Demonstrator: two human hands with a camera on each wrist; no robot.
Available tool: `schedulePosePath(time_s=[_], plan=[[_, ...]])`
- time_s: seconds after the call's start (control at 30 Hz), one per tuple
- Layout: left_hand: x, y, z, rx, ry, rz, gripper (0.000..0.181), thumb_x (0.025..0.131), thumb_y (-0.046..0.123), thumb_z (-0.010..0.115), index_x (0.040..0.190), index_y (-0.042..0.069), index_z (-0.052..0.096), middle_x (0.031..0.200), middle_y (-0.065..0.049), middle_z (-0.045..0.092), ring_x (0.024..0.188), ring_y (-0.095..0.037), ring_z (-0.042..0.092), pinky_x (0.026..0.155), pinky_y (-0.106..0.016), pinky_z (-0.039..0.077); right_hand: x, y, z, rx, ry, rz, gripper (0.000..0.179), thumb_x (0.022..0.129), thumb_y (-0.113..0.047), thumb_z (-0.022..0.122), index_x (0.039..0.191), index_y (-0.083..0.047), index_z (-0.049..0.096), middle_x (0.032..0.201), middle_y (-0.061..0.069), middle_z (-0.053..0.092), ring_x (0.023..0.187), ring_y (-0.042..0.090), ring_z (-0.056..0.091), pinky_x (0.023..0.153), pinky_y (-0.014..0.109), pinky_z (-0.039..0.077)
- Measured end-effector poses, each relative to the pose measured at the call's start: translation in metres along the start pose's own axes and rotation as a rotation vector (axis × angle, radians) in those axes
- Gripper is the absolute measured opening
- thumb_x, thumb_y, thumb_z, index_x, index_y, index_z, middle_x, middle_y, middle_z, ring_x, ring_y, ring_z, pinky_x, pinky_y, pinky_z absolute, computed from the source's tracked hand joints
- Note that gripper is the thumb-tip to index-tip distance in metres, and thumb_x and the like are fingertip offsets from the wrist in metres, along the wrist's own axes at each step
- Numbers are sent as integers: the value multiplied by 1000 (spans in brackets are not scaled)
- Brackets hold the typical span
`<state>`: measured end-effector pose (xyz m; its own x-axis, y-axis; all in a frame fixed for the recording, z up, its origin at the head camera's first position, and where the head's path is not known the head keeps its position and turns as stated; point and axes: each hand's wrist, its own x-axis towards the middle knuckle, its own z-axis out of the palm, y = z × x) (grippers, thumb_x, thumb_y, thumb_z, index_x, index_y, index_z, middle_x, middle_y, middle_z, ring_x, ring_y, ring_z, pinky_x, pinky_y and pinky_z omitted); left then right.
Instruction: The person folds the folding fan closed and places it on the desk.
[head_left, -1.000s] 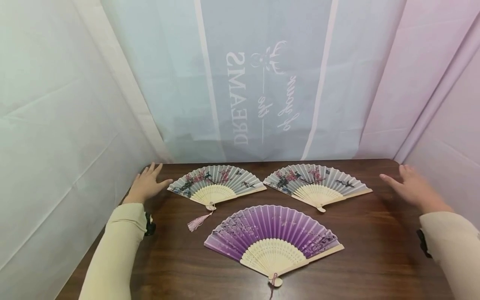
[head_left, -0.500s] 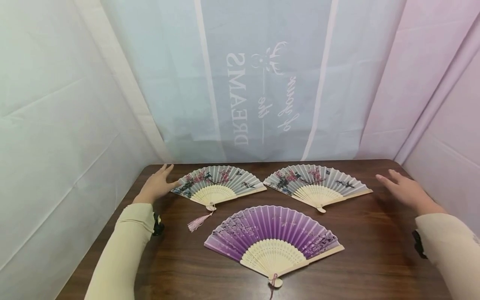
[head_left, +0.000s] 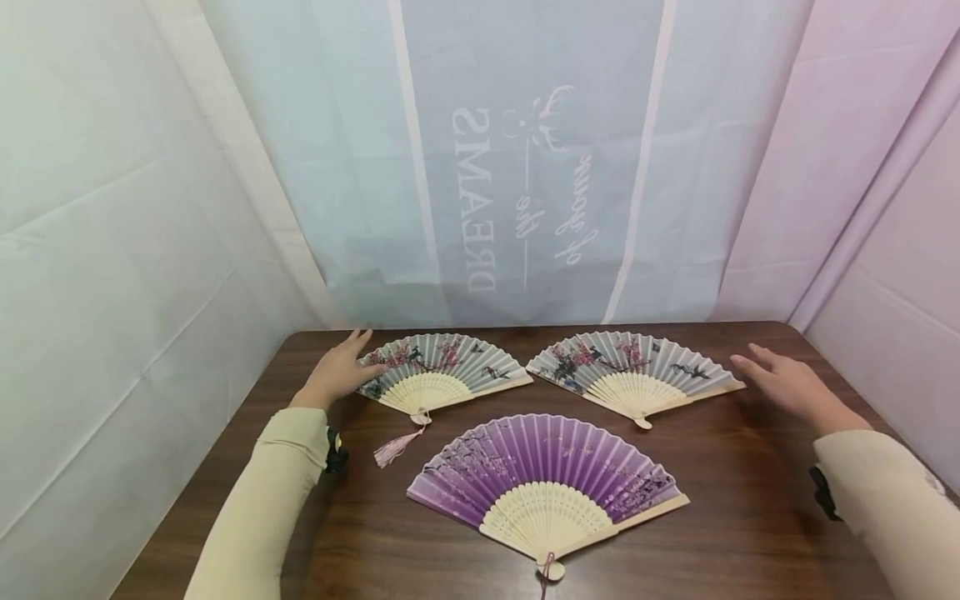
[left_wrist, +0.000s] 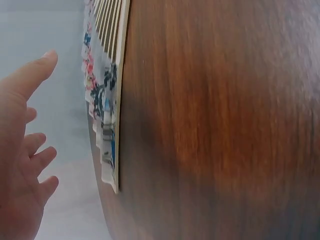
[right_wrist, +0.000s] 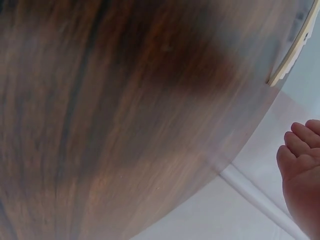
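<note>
Three spread folding fans lie on a dark wooden table. My left hand (head_left: 337, 371), fingers extended, is over the left end of the grey floral fan (head_left: 427, 387) with a pink tassel (head_left: 396, 448). In the left wrist view that hand (left_wrist: 25, 140) is raised above the table, apart from the fan's edge (left_wrist: 119, 125). My right hand (head_left: 787, 383) hovers with loose fingers just off the right tip of the second grey floral fan (head_left: 637, 392). Nothing is in either hand. Nearest the front is the purple fan (head_left: 551, 492), its pivot towards me.
The brown table (head_left: 750, 492) ends at a pale blue cloth backdrop (head_left: 525, 208) with mirrored lettering. White cloth walls stand on the left (head_left: 112, 292) and the right (head_left: 900, 275). A dark cord hangs from the purple fan's pivot.
Both hands have moved inward: the left one to the right, over the left fan's end, and the right one to the left, close to the other fan's tip. The fans lie as before.
</note>
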<state>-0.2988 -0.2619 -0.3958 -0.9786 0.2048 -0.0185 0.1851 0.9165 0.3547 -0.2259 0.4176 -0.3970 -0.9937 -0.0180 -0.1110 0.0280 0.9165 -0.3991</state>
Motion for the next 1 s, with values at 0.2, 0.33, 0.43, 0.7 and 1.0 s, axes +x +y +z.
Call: schedulePosePath(time_s=[0.2,0.33,0.43,0.7,1.0], plan=[[4,11,4,0,0,51,83,97,42,61,157,2,20,162,-30,15,143,-53,27,117,-69,29,1,-4,3,10,-13,3,84,105,-56,29,150,14,17,145,49,21,129,71,22,101,81,28],[8,21,8,-92,-19,47,85,97,39,63,159,4,16,165,-25,11,148,-48,22,119,-67,27,1,-7,5,25,-13,-4,83,104,-55,31,150,13,18,144,49,22,129,70,23,101,81,29],[12,31,12,-191,-53,39,88,98,38,63,160,7,9,167,-21,5,150,-46,17,120,-66,25,1,-10,7,39,-17,-14,83,104,-55,33,150,13,19,144,50,23,129,70,24,101,80,30],[19,63,21,-265,-109,69,87,97,37,64,160,9,11,168,-16,6,149,-44,21,120,-67,25,-1,-19,9,80,-20,0,86,103,-57,36,151,11,18,145,49,22,131,69,24,102,80,30],[20,94,33,-277,-147,103,82,97,35,65,158,5,20,164,-19,23,148,-44,27,120,-62,30,-2,-24,13,105,-12,-4,86,101,-56,43,151,11,20,145,49,22,131,68,24,103,79,30]])
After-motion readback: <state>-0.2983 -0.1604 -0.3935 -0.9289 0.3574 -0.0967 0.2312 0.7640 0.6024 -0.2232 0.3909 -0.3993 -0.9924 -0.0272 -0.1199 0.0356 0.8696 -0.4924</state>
